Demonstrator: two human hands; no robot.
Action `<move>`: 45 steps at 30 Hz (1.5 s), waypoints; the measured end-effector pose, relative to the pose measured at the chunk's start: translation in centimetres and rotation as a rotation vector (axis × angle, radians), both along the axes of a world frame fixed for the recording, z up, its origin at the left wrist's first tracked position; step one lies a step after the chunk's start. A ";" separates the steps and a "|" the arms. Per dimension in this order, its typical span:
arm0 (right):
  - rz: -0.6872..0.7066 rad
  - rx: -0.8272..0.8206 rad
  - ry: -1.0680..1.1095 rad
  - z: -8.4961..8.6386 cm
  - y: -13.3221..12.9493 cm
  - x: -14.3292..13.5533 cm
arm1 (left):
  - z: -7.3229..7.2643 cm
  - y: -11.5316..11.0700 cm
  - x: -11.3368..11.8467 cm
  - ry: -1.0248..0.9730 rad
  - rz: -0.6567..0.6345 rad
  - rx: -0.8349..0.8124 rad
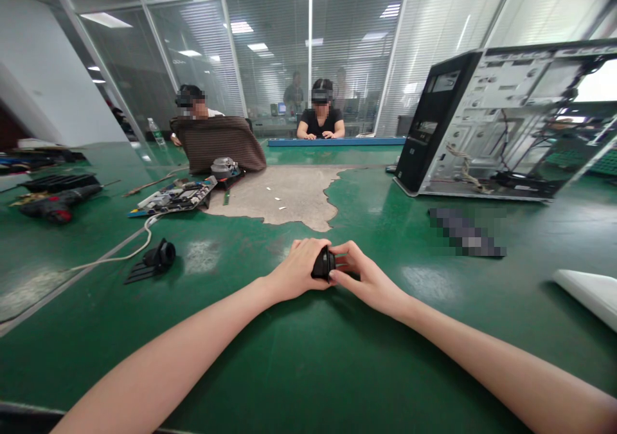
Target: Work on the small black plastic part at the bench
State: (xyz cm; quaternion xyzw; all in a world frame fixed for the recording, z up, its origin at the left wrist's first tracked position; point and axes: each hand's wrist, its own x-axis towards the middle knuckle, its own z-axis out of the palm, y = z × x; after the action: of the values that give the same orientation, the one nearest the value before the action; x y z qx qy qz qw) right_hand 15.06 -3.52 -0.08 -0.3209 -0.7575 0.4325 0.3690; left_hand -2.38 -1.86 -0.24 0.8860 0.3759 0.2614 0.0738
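Note:
Between my hands, just above the green tabletop, is a small round black plastic part (322, 263) with a ridged rim; its exact kind does not show. My left hand (301, 265) is closed around its left side, with the fingers over the top. From the right, my right hand (362, 272) pinches the rim with thumb and fingertips. My palm and fingers hide much of the part. To the left, a black part with a round ring and slatted base (157, 257) lies on the table.
An opened computer case (453, 132) stands at the right, with a blurred dark object (465, 233) before it. A circuit board (176, 196), a cable (144, 238) and a power drill (62, 202) lie left. Two people sit across the green table (270, 363).

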 end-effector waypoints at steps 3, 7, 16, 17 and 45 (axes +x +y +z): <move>-0.003 0.034 0.024 0.0 -0.1 0.1 | -0.1 0.0 0.0 0.001 -0.002 0.001; -0.023 -0.009 0.008 -0.3 0.2 0.0 | -0.1 0.0 0.1 -0.011 0.005 0.011; -0.011 -0.004 -0.010 -0.3 0.2 0.0 | 0.0 0.0 0.1 -0.010 -0.001 0.010; 0.004 -0.002 -0.004 -0.2 0.1 0.1 | 0.0 0.0 0.0 -0.008 -0.002 0.014; 0.000 0.041 0.031 -0.5 0.1 0.0 | -0.3 0.0 0.1 -0.005 0.009 0.030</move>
State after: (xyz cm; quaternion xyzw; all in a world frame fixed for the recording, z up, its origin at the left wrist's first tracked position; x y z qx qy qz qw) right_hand 15.08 -3.45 -0.61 -0.3065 -0.7604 0.4219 0.3870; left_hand -2.25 -1.90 -0.51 0.8845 0.3759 0.2697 0.0603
